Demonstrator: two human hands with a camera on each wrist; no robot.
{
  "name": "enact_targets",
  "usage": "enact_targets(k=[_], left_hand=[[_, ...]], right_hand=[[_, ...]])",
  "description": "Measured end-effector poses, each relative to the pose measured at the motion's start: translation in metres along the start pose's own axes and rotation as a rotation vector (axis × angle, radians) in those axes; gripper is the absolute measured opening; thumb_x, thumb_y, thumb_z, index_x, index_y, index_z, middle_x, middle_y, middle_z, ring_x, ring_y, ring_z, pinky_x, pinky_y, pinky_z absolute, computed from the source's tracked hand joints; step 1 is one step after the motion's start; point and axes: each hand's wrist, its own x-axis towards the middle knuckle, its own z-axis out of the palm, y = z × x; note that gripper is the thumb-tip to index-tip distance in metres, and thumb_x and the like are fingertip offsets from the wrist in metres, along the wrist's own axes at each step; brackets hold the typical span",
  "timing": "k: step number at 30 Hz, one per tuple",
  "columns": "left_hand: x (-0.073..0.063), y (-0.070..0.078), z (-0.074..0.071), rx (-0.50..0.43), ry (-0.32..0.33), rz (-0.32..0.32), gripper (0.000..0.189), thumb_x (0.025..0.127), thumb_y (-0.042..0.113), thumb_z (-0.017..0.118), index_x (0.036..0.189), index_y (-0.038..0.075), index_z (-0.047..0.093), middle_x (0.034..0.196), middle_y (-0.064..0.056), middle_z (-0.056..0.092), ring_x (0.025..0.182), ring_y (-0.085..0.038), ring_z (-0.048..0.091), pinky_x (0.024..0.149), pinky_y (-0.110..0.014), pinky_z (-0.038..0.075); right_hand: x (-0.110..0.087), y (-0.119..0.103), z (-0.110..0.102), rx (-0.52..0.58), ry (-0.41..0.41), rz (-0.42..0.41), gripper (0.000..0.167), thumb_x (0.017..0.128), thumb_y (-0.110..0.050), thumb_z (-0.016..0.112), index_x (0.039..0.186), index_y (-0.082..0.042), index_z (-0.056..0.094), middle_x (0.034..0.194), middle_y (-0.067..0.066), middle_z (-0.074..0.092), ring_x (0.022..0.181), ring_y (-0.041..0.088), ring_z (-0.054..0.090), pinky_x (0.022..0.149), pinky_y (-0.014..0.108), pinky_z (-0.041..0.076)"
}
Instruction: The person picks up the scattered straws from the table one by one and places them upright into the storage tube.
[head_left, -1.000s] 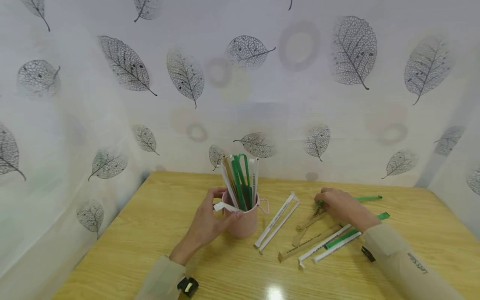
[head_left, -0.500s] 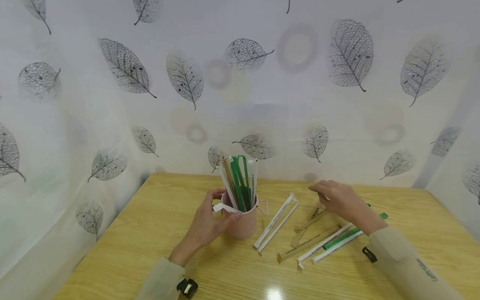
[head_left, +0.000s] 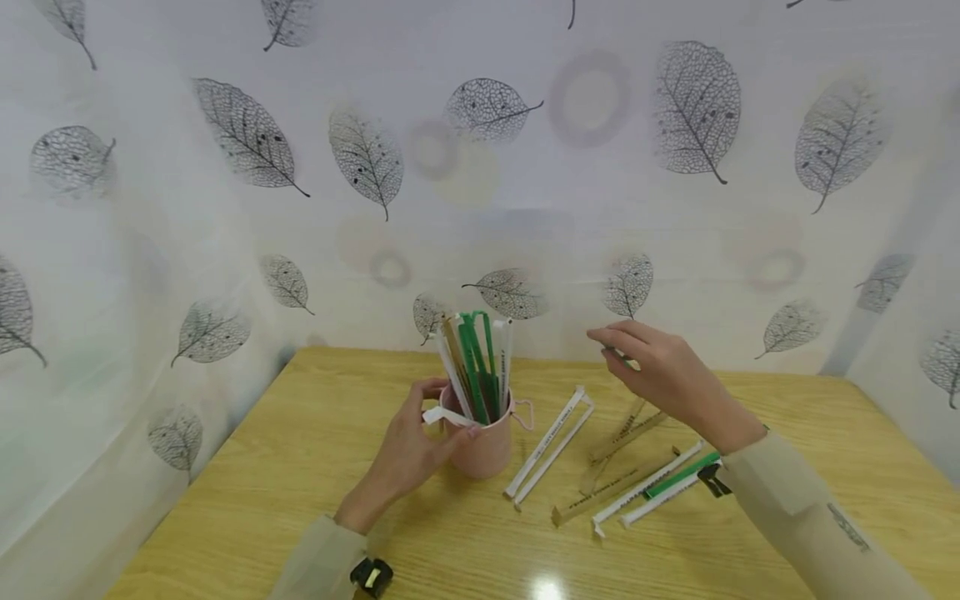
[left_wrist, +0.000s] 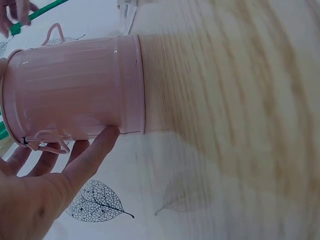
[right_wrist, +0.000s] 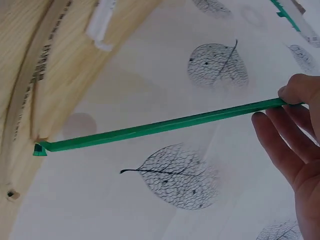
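My left hand (head_left: 405,454) holds a small pink metal bucket (head_left: 482,454), thumb at its rim and fingers along its far side. In the left wrist view the bucket stands upright on the wood, with wire handles at its sides. Several paper-wrapped straws (head_left: 472,367), white, brown and green, stand inside it. A white wrapper end (head_left: 442,414) sticks out over the rim by the thumb. Above the table, right of the bucket, my right hand (head_left: 663,367) pinches a green-wrapped straw (right_wrist: 165,123) near one end. In the head view that straw is mostly hidden by the hand.
Two white wrapped straws (head_left: 543,450) lie just right of the bucket. Beyond them are several brown straws (head_left: 618,487), more white ones and a green straw (head_left: 678,477), some partly under the right forearm. A leaf-printed curtain (head_left: 525,208) borders the table's back edge.
My right hand has lifted the green straw off the pile, rising and moving left toward the bucket. The left hand and bucket have stayed in place.
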Motion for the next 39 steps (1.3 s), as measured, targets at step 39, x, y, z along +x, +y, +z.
enact_targets(k=[39], left_hand=[[0.001,-0.002,-0.001,-0.008,-0.013,-0.001,0.070,0.085,0.043,0.078,0.142,0.018,0.045,0.133,-0.009,0.060,0.121,-0.028,0.060,0.101,-0.052,0.050]], right_hand=[[0.114,-0.059,0.023,0.524,0.373,0.125,0.029,0.083,0.014,0.073,0.111,0.008,0.070,0.103,0.021,0.075,0.084,0.026,0.076,0.066,0.021,0.061]])
